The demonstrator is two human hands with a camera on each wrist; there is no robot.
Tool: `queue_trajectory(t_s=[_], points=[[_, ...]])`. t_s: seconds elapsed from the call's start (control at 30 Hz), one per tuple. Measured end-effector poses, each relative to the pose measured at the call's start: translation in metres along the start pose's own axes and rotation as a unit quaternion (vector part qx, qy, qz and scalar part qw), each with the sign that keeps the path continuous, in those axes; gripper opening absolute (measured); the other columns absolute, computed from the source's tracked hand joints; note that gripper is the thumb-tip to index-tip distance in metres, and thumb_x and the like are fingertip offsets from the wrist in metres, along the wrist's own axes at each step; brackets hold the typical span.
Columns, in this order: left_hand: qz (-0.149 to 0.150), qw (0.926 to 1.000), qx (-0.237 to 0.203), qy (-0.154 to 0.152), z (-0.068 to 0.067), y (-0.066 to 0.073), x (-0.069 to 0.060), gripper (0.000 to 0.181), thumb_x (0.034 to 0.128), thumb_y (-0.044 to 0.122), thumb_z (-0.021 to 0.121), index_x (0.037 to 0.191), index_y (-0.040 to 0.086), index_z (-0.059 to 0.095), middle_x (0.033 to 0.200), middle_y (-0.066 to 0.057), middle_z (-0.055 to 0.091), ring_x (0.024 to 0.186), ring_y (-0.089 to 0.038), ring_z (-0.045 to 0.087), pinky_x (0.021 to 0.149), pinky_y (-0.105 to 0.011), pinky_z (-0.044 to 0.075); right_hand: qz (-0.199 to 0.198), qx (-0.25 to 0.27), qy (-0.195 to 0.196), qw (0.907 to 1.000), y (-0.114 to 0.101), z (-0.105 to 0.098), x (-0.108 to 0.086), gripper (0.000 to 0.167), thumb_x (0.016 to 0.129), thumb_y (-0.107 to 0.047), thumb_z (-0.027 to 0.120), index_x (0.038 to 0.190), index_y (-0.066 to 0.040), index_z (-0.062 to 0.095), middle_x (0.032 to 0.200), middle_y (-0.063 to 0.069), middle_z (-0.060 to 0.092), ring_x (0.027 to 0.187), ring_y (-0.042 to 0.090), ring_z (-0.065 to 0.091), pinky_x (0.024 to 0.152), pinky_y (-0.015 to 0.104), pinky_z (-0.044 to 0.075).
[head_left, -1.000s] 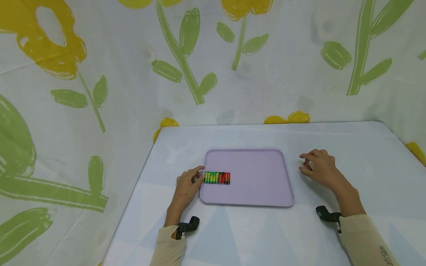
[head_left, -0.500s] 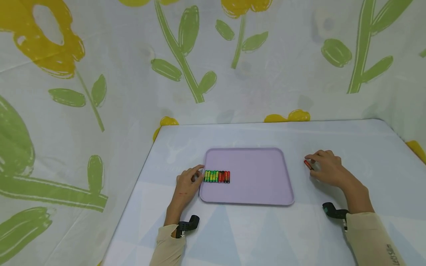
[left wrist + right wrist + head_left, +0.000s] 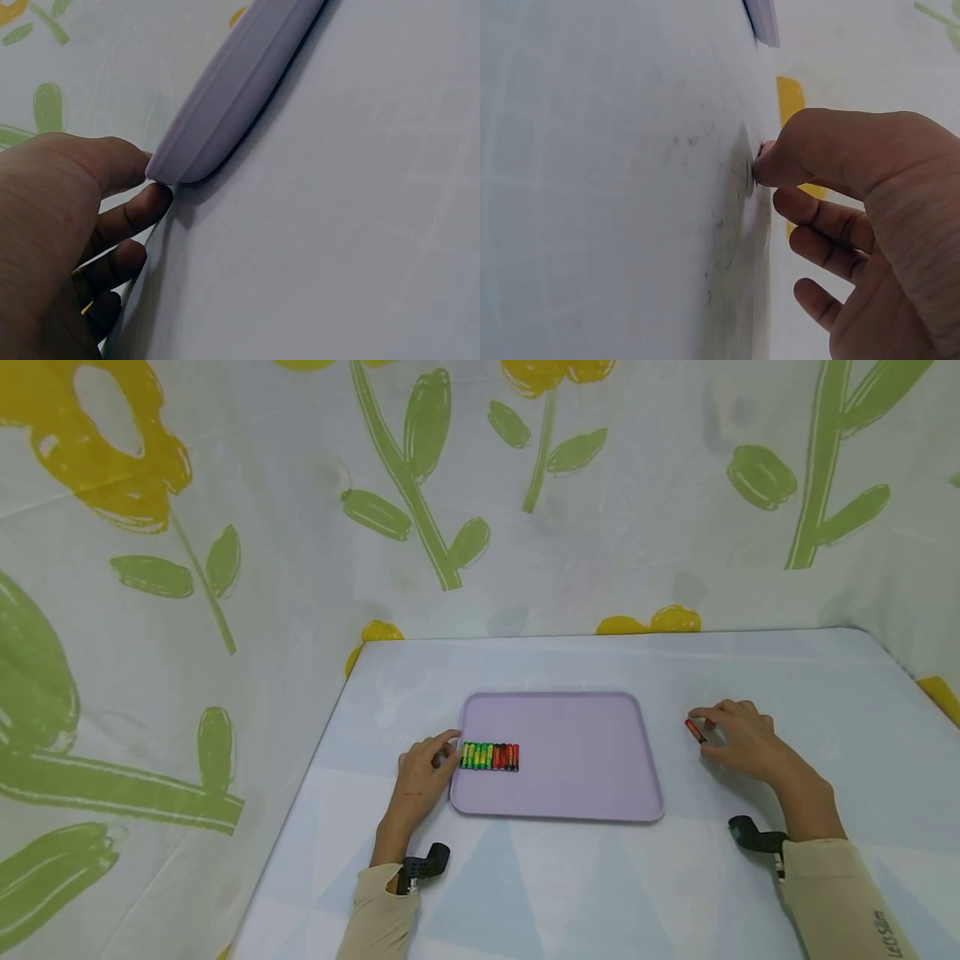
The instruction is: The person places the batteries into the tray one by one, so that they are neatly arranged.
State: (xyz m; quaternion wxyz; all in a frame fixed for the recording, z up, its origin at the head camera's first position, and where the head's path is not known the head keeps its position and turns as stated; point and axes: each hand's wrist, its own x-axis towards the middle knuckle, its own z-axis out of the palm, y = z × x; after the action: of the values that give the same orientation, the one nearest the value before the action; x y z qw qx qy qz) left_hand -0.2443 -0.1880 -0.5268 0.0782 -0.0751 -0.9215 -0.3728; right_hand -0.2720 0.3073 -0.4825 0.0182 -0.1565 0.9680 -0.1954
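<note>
In the head view, a lilac tray (image 3: 562, 777) lies on the table. A row of green-yellow batteries (image 3: 477, 756) and red-black batteries (image 3: 506, 757) lies against its left side. My left hand (image 3: 423, 777) holds the tray's left rim; in the left wrist view, thumb and index finger meet the rim (image 3: 217, 105). Right of the tray, my right hand (image 3: 738, 743) pinches a single red battery (image 3: 695, 732) between thumb and index finger, close to the tabletop. In the right wrist view the thumb (image 3: 780, 161) hides most of that battery.
The table (image 3: 600, 893) has a pale triangle pattern. Its far edge meets a flower-printed cloth (image 3: 637, 543), which also hangs on the left. Each wrist carries a black camera mount, one left (image 3: 427, 864) and one right (image 3: 753, 837).
My right hand has shifted a little to the right, its thumb and index finger coming to the red battery, which stays nearly in place. The left hand and the tray have not moved.
</note>
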Motion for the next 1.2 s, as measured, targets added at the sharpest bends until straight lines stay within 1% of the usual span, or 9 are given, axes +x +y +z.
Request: queue_trajectory(t_s=[0.07, 0.17, 0.37, 0.47, 0.77, 0.9, 1.07, 1.2], points=[[-0.002, 1.0, 0.0, -0.001, 0.0, 0.0, 0.001, 0.032, 0.0984, 0.022, 0.064, 0.13, 0.022, 0.066, 0.09, 0.007, 0.063, 0.082, -0.016, 0.049, 0.086, -0.041, 0.03, 0.0, 0.003, -0.001, 1.0, 0.0, 0.0, 0.0, 0.047, 0.082, -0.01, 0.073, 0.127, -0.001, 0.062, 0.104, 0.015, 0.058, 0.11, 0.05, 0.042, 0.081, 0.064, 0.03], [-0.006, 1.0, -0.002, -0.003, 0.0, 0.0, 0.001, 0.033, 0.0984, 0.023, 0.065, 0.131, 0.022, 0.066, 0.089, 0.007, 0.063, 0.082, -0.016, 0.049, 0.086, -0.042, 0.03, -0.002, 0.003, 0.003, 1.0, 0.0, 0.0, 0.001, 0.043, 0.083, -0.013, 0.076, 0.123, -0.002, 0.064, 0.103, 0.014, 0.058, 0.108, 0.048, 0.043, 0.081, 0.064, 0.03], [-0.01, 0.9999, -0.006, -0.005, 0.0, -0.001, 0.001, 0.033, 0.0984, 0.022, 0.064, 0.131, 0.022, 0.066, 0.088, 0.007, 0.062, 0.083, -0.017, 0.049, 0.086, -0.042, 0.029, -0.007, 0.024, 0.023, 0.9994, -0.004, 0.003, 0.001, 0.039, 0.083, -0.018, 0.079, 0.116, -0.002, 0.067, 0.102, 0.012, 0.058, 0.106, 0.042, 0.044, 0.08, 0.056, 0.03], [-0.013, 0.9999, -0.002, -0.007, 0.0, -0.001, 0.001, 0.033, 0.0985, 0.022, 0.064, 0.131, 0.023, 0.066, 0.089, 0.007, 0.062, 0.083, -0.017, 0.049, 0.087, -0.042, 0.029, -0.018, 0.041, 0.032, 0.9985, -0.01, 0.004, 0.002, 0.039, 0.083, -0.017, 0.079, 0.116, -0.003, 0.067, 0.102, 0.011, 0.058, 0.106, 0.039, 0.044, 0.08, 0.053, 0.029], [-0.015, 0.9998, -0.003, -0.009, -0.001, 0.002, 0.001, 0.033, 0.0988, 0.022, 0.064, 0.131, 0.023, 0.066, 0.09, 0.007, 0.063, 0.084, -0.017, 0.049, 0.088, -0.042, 0.03, -0.049, 0.056, 0.049, 0.996, -0.032, 0.01, 0.007, 0.035, 0.082, -0.016, 0.08, 0.113, -0.005, 0.068, 0.099, 0.007, 0.057, 0.101, 0.031, 0.044, 0.082, 0.052, 0.029], [-0.01, 0.9999, -0.004, -0.006, -0.001, 0.003, 0.001, 0.032, 0.0986, 0.022, 0.064, 0.131, 0.022, 0.066, 0.088, 0.007, 0.062, 0.084, -0.017, 0.05, 0.087, -0.042, 0.03, -0.061, 0.065, 0.065, 0.9939, -0.041, 0.015, 0.009, 0.034, 0.082, -0.014, 0.08, 0.112, -0.007, 0.068, 0.099, 0.006, 0.057, 0.103, 0.03, 0.043, 0.083, 0.052, 0.028], [-0.005, 1.0, -0.004, -0.002, -0.002, 0.003, 0.001, 0.032, 0.0984, 0.021, 0.064, 0.13, 0.022, 0.067, 0.087, 0.007, 0.062, 0.085, -0.017, 0.05, 0.086, -0.042, 0.03, -0.068, 0.079, 0.069, 0.9921, -0.053, 0.021, 0.011, 0.034, 0.082, -0.013, 0.08, 0.113, -0.008, 0.068, 0.099, 0.006, 0.057, 0.105, 0.029, 0.042, 0.085, 0.051, 0.027], [-0.009, 0.9999, -0.003, -0.005, -0.002, 0.003, 0.0, 0.033, 0.0982, 0.022, 0.065, 0.131, 0.021, 0.066, 0.089, 0.007, 0.063, 0.084, -0.017, 0.05, 0.086, -0.042, 0.03, -0.078, 0.087, 0.073, 0.9904, -0.064, 0.025, 0.014, 0.036, 0.08, -0.012, 0.082, 0.114, -0.008, 0.068, 0.1, 0.007, 0.057, 0.106, 0.029, 0.042, 0.085, 0.05, 0.027]])
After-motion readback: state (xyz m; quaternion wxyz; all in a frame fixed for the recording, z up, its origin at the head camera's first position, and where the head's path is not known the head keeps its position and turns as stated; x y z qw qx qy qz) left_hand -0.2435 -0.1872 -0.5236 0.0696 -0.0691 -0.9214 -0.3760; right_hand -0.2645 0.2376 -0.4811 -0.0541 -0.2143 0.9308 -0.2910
